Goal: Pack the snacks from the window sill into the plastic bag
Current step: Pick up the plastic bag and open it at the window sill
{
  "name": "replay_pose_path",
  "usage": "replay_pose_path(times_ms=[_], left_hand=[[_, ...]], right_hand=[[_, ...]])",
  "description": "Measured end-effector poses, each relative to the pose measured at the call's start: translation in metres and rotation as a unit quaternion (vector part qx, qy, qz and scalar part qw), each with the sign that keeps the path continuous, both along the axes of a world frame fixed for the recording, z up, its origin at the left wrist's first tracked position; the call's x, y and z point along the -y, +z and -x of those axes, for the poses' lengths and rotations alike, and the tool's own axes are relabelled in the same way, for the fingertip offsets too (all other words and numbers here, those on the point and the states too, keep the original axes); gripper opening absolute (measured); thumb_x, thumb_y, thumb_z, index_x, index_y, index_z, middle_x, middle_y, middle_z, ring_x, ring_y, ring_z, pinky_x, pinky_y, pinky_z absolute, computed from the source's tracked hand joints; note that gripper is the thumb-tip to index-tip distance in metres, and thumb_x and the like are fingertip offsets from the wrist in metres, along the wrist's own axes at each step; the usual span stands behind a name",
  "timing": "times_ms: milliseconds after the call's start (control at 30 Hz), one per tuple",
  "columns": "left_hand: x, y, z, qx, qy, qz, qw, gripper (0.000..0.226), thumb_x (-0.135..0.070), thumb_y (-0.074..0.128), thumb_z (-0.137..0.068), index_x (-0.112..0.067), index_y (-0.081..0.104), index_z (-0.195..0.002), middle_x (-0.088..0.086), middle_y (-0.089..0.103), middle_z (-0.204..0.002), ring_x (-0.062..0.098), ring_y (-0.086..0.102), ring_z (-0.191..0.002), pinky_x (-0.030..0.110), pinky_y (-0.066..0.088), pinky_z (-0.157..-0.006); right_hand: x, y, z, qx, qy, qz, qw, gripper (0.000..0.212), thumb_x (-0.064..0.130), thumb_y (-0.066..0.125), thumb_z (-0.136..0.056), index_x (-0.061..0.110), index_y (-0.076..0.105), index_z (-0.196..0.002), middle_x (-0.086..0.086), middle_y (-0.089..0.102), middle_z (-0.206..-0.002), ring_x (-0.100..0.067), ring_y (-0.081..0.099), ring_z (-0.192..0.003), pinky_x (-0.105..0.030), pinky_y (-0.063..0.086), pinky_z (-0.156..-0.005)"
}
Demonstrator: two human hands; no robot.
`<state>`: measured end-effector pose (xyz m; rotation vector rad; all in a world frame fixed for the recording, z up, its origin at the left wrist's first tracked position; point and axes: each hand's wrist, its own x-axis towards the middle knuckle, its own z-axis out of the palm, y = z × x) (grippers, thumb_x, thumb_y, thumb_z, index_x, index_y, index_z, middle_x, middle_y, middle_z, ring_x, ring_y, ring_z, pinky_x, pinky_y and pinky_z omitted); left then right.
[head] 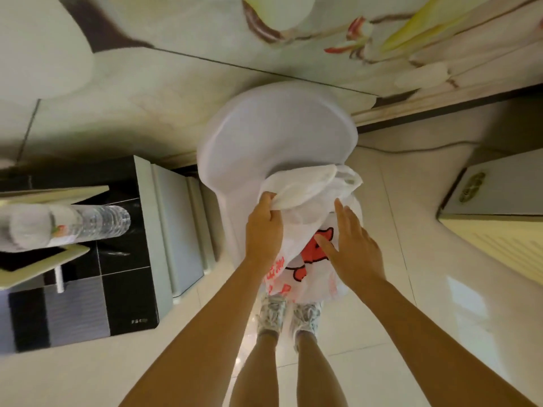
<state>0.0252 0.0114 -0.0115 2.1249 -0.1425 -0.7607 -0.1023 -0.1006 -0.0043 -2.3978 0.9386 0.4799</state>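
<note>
Single view only: head-worn wide-angle, so no second camera and no overlap. It looks steeply down, nearly straight along the person's own body; shoes (288,318) and floor tiles (411,289) sit low-centre. Both forearms enter from the bottom edge, and the left hand (263,227) and right hand (351,248) work close in, mid-frame, at a white chair (264,136). Strong barrel distortion bends the wall mural (205,30) at top. Edges are soft, probably motion blur.
</note>
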Motion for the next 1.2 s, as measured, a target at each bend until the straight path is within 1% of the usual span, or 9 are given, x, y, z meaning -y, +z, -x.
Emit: replay_pose_path(times_ms=[167,233,400,600,800,900,1000,1100,1200], left_hand=[[-0.015,0.039,-0.009,-0.062,0.107,0.116,0.985,0.032,0.001,0.038,-0.092,-0.025,0.057,-0.090,0.004,0.068,-0.086,0.039,0.058,-0.080,0.041,0.048,-0.066],[-0.017,0.055,-0.009,-0.091,0.145,0.149,0.974,0.038,0.007,0.038,-0.090,-0.025,0.058,-0.089,-0.002,0.070,-0.082,0.031,0.063,-0.080,0.040,0.051,-0.070],[-0.020,0.081,-0.013,-0.113,0.132,0.167,0.970,0.023,-0.005,0.059,-0.084,-0.026,0.058,-0.094,-0.009,0.066,-0.084,0.016,0.064,-0.078,0.042,0.052,-0.064],[-0.032,0.101,-0.027,-0.019,0.191,0.086,0.978,0.030,-0.030,0.079,-0.076,-0.022,0.060,-0.097,0.002,0.068,-0.094,0.019,0.067,-0.084,0.034,0.059,-0.069],[-0.050,0.158,-0.046,0.081,0.287,-0.004,0.955,0.033,-0.020,0.072,-0.079,-0.032,0.042,-0.087,-0.008,0.055,-0.082,0.017,0.058,-0.078,0.032,0.050,-0.066],[-0.059,0.190,-0.053,0.155,0.217,-0.070,0.961,0.057,-0.019,0.070,-0.075,-0.030,0.033,-0.116,0.000,0.061,-0.088,0.025,0.061,-0.083,0.043,0.052,-0.073],[-0.058,0.222,-0.053,0.200,0.054,-0.183,0.961,0.082,-0.016,0.076,-0.070,-0.028,0.027,-0.134,0.005,0.055,-0.114,0.028,0.057,-0.099,0.047,0.052,-0.076],[-0.051,0.240,-0.045,0.294,-0.160,-0.343,0.878,0.089,-0.024,0.077,-0.070,-0.026,0.027,-0.144,0.010,0.032,-0.142,0.032,0.034,-0.128,0.047,0.038,-0.100],[-0.027,0.256,-0.030,0.266,-0.298,-0.326,0.857,0.072,-0.031,0.071,-0.078,-0.038,0.035,-0.140,-0.003,0.026,-0.151,0.023,0.019,-0.141,0.046,0.017,-0.115]], right_hand=[[-0.009,0.028,-0.018,0.056,-0.088,-0.053,0.993,0.063,0.053,0.031,-0.096,0.033,0.006,-0.151,0.000,0.025,-0.156,-0.027,0.054,-0.118,-0.033,0.047,-0.074],[-0.006,0.036,-0.025,0.081,-0.165,-0.099,0.978,0.061,0.051,0.034,-0.097,0.035,0.009,-0.151,-0.001,0.023,-0.157,-0.027,0.047,-0.126,-0.034,0.043,-0.080],[0.016,0.048,-0.048,0.233,-0.418,-0.282,0.831,0.078,0.029,0.069,-0.086,0.033,0.023,-0.148,-0.007,0.042,-0.145,-0.026,0.045,-0.129,-0.048,0.041,-0.105],[0.025,0.073,-0.054,0.321,-0.393,-0.198,0.839,0.063,0.003,0.064,-0.085,0.028,0.043,-0.138,0.005,0.053,-0.118,-0.011,0.056,-0.098,-0.012,0.048,-0.072],[0.039,0.136,-0.038,0.372,-0.393,-0.122,0.832,0.066,-0.009,0.052,-0.085,0.026,0.042,-0.140,0.019,0.059,-0.088,-0.019,0.047,-0.065,-0.040,0.052,-0.067],[0.050,0.171,-0.026,0.372,-0.370,-0.094,0.846,0.069,-0.008,0.052,-0.086,0.031,0.038,-0.141,0.038,0.053,-0.093,-0.015,0.045,-0.062,-0.032,0.050,-0.063],[0.054,0.202,-0.017,0.367,-0.340,-0.105,0.860,0.064,-0.007,0.052,-0.086,0.032,0.043,-0.136,0.010,0.054,-0.083,-0.016,0.044,-0.059,-0.033,0.049,-0.061],[0.048,0.232,-0.010,0.366,-0.295,-0.131,0.873,0.062,-0.005,0.051,-0.088,0.040,0.045,-0.129,0.000,0.053,-0.077,-0.012,0.045,-0.057,-0.029,0.050,-0.061],[0.039,0.261,-0.003,0.378,-0.251,-0.144,0.880,0.059,-0.004,0.051,-0.090,0.040,0.042,-0.128,0.011,0.055,-0.097,0.001,0.053,-0.065,-0.010,0.049,-0.060]])
